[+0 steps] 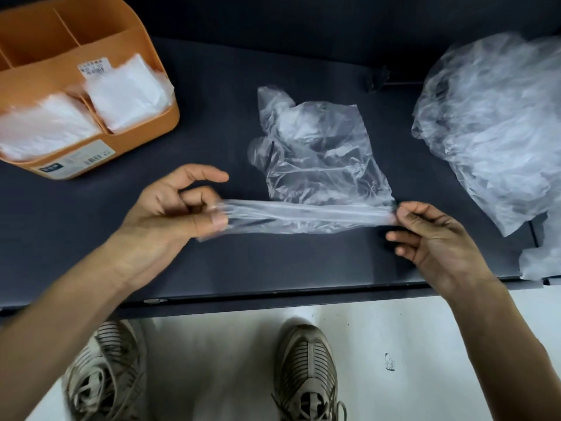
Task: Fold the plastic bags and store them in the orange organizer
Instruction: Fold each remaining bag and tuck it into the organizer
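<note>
Hands first: I see my left hand [182,208] pinching one end of a clear plastic bag [315,165] between thumb and curled fingers, and my right hand [437,238] pinching the other end between thumb and forefinger, its remaining fingers loosely bent. Between them the near edge of the bag is drawn out into a narrow band, while the rest lies crumpled on the dark table [212,117], spreading toward 12 o'clock from my hands. At 10 o'clock sits the orange organizer [142,41], with folded bags [127,95] standing in its front compartments. At 2 o'clock, well apart from the held bag, lies a heap of loose bags [498,123]. Below the table edge, at 6 o'clock, I see two shoes [306,369] on a pale floor [425,344].
</note>
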Action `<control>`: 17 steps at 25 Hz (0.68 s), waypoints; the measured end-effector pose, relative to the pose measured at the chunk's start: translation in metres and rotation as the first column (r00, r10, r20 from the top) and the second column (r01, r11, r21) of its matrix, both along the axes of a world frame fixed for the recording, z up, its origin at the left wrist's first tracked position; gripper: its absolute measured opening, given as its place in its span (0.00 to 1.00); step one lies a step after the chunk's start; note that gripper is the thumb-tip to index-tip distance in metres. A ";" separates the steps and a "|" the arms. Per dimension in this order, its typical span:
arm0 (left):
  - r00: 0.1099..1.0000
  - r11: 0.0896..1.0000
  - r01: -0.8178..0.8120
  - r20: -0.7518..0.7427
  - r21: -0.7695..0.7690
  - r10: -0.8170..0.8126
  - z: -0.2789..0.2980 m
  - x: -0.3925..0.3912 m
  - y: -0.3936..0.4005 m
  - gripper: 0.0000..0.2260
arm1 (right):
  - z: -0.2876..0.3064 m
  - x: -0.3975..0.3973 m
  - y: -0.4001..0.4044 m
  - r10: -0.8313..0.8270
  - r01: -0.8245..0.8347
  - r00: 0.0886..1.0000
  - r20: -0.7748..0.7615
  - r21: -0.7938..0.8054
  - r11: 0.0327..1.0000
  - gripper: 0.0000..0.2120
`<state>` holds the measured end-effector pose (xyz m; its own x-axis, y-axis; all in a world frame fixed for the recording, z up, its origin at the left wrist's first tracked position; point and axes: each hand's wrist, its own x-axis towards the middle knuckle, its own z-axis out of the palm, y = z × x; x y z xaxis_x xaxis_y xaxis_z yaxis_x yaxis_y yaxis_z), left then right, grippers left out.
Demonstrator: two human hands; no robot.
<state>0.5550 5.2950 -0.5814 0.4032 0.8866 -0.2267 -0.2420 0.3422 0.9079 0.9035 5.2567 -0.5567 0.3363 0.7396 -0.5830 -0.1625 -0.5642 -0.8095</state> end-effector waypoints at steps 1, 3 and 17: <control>0.991 0.996 0.070 -0.114 0.053 -0.064 0.003 -0.004 0.003 0.22 | 0.000 0.002 0.001 0.006 -0.006 1.000 0.010 0.000 1.000 0.22; 0.933 0.966 0.230 -0.309 0.116 -0.185 0.007 -0.012 0.008 0.21 | 0.000 0.006 0.001 0.012 -0.012 1.000 0.020 0.006 1.000 0.24; 0.983 0.969 0.137 -0.151 0.205 -0.107 0.004 -0.018 0.010 0.17 | -0.001 0.015 -0.002 0.102 -0.103 0.991 0.083 0.012 0.995 0.22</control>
